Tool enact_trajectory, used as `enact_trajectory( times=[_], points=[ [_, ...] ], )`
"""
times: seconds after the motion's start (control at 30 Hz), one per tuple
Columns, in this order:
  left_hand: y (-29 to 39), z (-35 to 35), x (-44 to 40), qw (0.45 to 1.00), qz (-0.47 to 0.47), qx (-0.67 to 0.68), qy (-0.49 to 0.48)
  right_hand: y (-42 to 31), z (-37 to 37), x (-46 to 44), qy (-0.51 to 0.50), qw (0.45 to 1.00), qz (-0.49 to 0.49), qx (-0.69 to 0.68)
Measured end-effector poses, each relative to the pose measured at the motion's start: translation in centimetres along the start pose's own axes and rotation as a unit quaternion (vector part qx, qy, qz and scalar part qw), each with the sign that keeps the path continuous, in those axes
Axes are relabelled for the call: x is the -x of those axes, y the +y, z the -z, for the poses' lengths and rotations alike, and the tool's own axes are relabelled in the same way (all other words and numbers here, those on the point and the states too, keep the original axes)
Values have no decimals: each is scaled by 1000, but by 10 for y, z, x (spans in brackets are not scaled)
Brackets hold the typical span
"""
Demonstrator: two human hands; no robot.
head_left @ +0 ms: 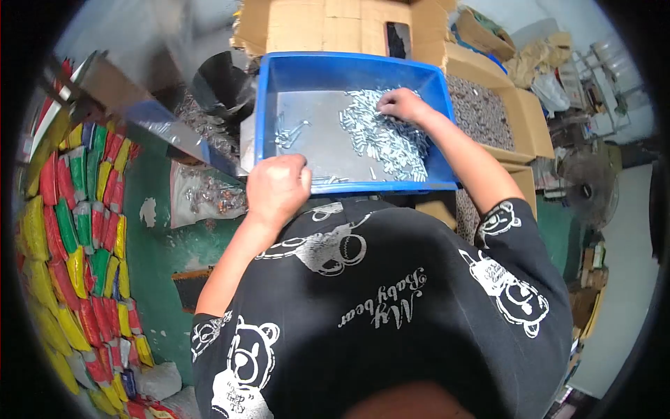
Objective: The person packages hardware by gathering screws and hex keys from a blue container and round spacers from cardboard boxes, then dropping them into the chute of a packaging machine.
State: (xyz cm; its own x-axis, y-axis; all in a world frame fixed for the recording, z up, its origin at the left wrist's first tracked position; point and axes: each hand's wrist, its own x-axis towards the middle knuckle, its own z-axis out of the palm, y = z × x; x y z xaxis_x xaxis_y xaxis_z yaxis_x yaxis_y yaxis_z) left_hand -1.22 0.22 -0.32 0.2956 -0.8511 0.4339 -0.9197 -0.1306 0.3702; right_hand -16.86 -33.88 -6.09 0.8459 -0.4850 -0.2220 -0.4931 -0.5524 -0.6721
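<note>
A blue plastic bin (pixel 447 105) in front of me holds a heap of small, silvery, screw-like metal pieces (pixel 380 136) on its right side. A smaller scatter of the same pieces (pixel 289 133) lies at the left, and a few more are along the near wall. My right hand (pixel 403 106) is at the far part of the heap, with its fingers curled together. What they hold, if anything, is hidden. At the bin's near left corner, my left hand (pixel 279 185) is closed in a fist over the rim; its fingertips and any contents are out of sight.
Cardboard boxes (pixel 481 115) with many small metal parts stand to the right. Behind the bin is an open carton (pixel 314 28) with a dark flat object (pixel 398 40). A metal chute (pixel 153 122) and stacked coloured packets (pixel 84 265) are left; a fan (pixel 590 185) stands right.
</note>
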Motion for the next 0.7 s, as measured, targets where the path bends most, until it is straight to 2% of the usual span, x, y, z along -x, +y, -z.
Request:
enact_trajectory(
  times=[0.03, 0.07, 0.13, 0.17, 0.23, 0.27, 0.3, 0.33, 0.37, 0.47, 0.53, 0.6, 0.7],
  points=[
    [0, 2, -1, 1000, 2, 3, -1, -3, 8, -3, -32, 975, -40, -214],
    [1, 2, 0, 1000, 3, 8, -3, -5, 11, -6, -64, 902, -83, -418],
    [-1, 1, 1, 1000, 4, 22, 6, -59, 9, -4, -45, 873, -93, -476],
    [-2, 1, 1, 999, 0, 31, 4, -67, 0, -15, -91, 893, -44, -438],
    [-4, 1, 1, 999, -6, 53, 4, -123, -24, -23, -92, 977, -16, -189],
    [-4, 2, 0, 999, 1, 50, 7, -148, -40, -28, -83, 995, 7, -58],
    [-4, 5, 0, 999, -3, 48, -13, -139, -64, -48, -60, 981, 151, 109],
    [-5, 7, 0, 998, -6, 45, -32, -120, -91, -68, -33, 918, 290, 268],
    [-6, 7, 1, 998, -1, 60, -32, -116, -111, -76, -74, 965, 161, 193],
    [-9, -1, 5, 997, -12, 80, 0, -131, -124, -67, -73, 928, 209, 300],
    [-11, -1, 7, 995, -20, 95, -4, -136, -119, -68, -117, 895, 212, 374],
    [-14, -7, 9, 994, -36, 105, 23, -115, -118, -80, -114, 912, 230, 320],
    [-17, -9, 10, 994, -42, 105, 2, -116, -108, -81, -89, 930, 225, 275]
  ],
)
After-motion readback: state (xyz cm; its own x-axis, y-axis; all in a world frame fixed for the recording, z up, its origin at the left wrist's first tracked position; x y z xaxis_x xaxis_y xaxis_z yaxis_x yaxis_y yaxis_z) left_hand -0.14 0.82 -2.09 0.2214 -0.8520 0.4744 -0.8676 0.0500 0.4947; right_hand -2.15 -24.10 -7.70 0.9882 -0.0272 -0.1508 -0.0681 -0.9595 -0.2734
